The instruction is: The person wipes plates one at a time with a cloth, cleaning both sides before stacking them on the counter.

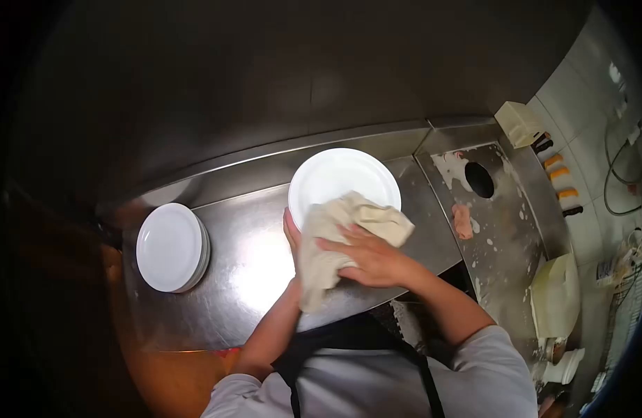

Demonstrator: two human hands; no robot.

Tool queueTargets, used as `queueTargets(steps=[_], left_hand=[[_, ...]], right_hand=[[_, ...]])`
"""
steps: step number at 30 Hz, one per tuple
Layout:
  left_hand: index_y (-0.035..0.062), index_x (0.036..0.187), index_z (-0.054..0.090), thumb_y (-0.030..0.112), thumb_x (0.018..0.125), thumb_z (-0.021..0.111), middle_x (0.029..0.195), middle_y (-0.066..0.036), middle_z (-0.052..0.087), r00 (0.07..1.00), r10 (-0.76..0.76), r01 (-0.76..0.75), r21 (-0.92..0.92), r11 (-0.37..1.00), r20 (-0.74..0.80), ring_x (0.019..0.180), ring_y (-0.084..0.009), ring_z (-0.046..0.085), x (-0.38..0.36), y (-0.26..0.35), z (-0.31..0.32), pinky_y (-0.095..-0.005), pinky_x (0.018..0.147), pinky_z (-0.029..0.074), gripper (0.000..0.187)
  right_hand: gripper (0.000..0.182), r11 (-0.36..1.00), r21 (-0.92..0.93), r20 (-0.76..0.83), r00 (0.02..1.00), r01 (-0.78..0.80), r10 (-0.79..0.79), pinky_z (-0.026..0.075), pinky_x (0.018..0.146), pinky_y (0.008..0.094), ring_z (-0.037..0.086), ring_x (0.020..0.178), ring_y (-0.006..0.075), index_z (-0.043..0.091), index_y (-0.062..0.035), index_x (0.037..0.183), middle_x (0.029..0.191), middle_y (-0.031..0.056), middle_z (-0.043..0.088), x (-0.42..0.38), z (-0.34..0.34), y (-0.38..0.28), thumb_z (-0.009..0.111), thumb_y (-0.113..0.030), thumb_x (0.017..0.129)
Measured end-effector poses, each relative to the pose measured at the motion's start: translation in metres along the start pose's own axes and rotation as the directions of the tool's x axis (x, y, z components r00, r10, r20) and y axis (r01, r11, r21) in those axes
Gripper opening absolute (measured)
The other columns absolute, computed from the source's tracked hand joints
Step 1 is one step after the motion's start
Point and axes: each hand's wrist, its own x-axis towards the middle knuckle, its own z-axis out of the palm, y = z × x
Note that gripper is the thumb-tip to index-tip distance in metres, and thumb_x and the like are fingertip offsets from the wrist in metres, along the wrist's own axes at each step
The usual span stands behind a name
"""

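Note:
A white round plate [342, 174] is held up over the metal counter [244, 244]. At its left edge, my left hand [291, 233] grips the rim, its fingers partly hidden behind the plate and cloth. A cream cloth [321, 233] covers the plate's lower part and hangs down below it. My right hand [366, 258] lies on the cloth with its fingers spread, pressing it against the plate. To the left on the counter stands a stack of white plates [169, 247].
At the right is a wet, foamy metal sink area [498, 230] with a dark round hole [479, 180] and a pinkish piece [462, 221]. Beyond it are a cream knife holder [519, 125], knives with orange handles [561, 182] and a pale container [555, 296]. A dark wall rises behind the counter.

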Motion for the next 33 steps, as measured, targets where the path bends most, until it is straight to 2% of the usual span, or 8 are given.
queueTargets(steps=[1,5,10,16,26,29,31,33], left_hand=[[-0.0039,0.153,0.009,0.045,0.074,0.082,0.153,-0.029,0.022,0.979,0.19,-0.196,0.539,0.819,0.067,0.141,-0.0434,0.027,0.003,0.013,0.003,-0.0486,0.116,0.024,0.118],[-0.0045,0.142,0.04,0.033,0.078,0.075,0.136,-0.023,0.048,0.99,0.137,-0.138,0.085,0.987,0.012,0.126,-0.032,0.049,0.022,0.024,-0.035,-0.0425,0.108,0.037,0.081],[-0.0038,0.106,0.065,0.025,0.077,0.07,0.092,-0.013,0.067,0.997,-0.06,0.079,0.547,0.833,-0.052,0.085,-0.0194,0.063,0.084,0.062,-0.028,-0.0342,0.078,0.05,0.041],[-0.0041,0.096,0.062,0.013,0.078,0.064,0.09,-0.018,0.066,0.983,0.161,-0.163,0.846,0.508,0.092,0.081,-0.0368,0.064,0.104,0.091,-0.003,-0.0429,0.076,0.051,0.025],[-0.0046,0.116,0.052,0.021,0.093,0.064,0.105,-0.022,0.068,0.998,0.062,-0.06,0.605,0.794,0.017,0.093,-0.0294,0.068,0.095,0.098,0.042,-0.0389,0.083,0.053,0.036],[-0.0041,0.116,0.054,0.02,0.095,0.062,0.107,-0.019,0.067,0.986,-0.039,-0.008,0.28,0.96,0.164,0.097,-0.0247,0.066,0.087,0.094,0.039,-0.0371,0.085,0.051,0.033],[-0.0033,0.117,0.055,0.02,0.096,0.061,0.109,-0.017,0.066,0.98,-0.05,0.007,0.22,0.976,0.191,0.1,-0.0217,0.063,0.068,0.091,0.055,-0.0357,0.088,0.05,0.032],[-0.0025,0.118,0.056,0.021,0.098,0.06,0.111,-0.014,0.065,0.975,-0.04,0.006,0.155,0.988,0.218,0.102,-0.0187,0.06,0.059,0.093,0.072,-0.0343,0.091,0.048,0.032]], right_hand=[[0.068,0.995,-0.042,0.003,0.996,-0.092,0.092,0.024,0.119,0.0492,0.035,0.14,0.0465,0.039,-0.0248,0.151,0.152,0.0259,0.037,-0.017,-0.006,0.006,0.064,-0.04,0.09],[0.066,0.916,-0.139,-0.349,0.884,-0.376,0.31,0.033,0.114,0.0476,0.043,0.132,0.05,0.038,-0.0217,0.152,0.144,0.0359,0.04,-0.02,-0.017,0.055,0.064,-0.032,0.092],[0.079,0.698,0.37,-0.36,0.597,-0.613,0.716,0.046,0.101,0.0429,0.057,0.12,0.0452,0.034,-0.0145,0.153,0.128,0.032,0.058,0.014,-0.031,0.083,0.072,-0.027,0.085],[0.075,0.76,0.579,-0.548,0.549,-0.296,0.631,0.051,0.094,0.0382,0.067,0.107,0.0341,0.048,-0.013,0.145,0.114,0.0243,0.068,0.014,-0.013,0.1,0.075,-0.007,0.076],[0.049,0.59,0.71,-0.703,0.438,0.385,0.56,0.048,0.098,0.0318,0.06,0.116,0.0203,0.056,-0.0042,0.136,0.127,0.0112,0.063,0.009,-0.022,0.117,0.067,-0.011,0.089],[0.053,-0.098,0.699,-0.63,0.676,0.708,0.384,0.048,0.102,0.036,0.062,0.114,0.0268,0.058,-0.0054,0.135,0.126,0.0161,0.064,-0.006,-0.038,0.111,0.059,-0.04,0.095],[0.069,-0.557,0.719,-0.362,0.909,0.414,0.208,0.048,0.102,0.0435,0.054,0.127,0.0293,0.045,-0.0059,0.145,0.141,0.0139,0.054,-0.011,-0.052,0.06,0.046,-0.056,0.097],[0.068,-0.518,0.679,-0.406,0.853,0.521,0.327,0.044,0.107,0.0445,0.05,0.131,0.0294,0.04,-0.0071,0.147,0.145,0.0131,0.05,-0.003,-0.026,0.035,0.043,-0.054,0.098]])
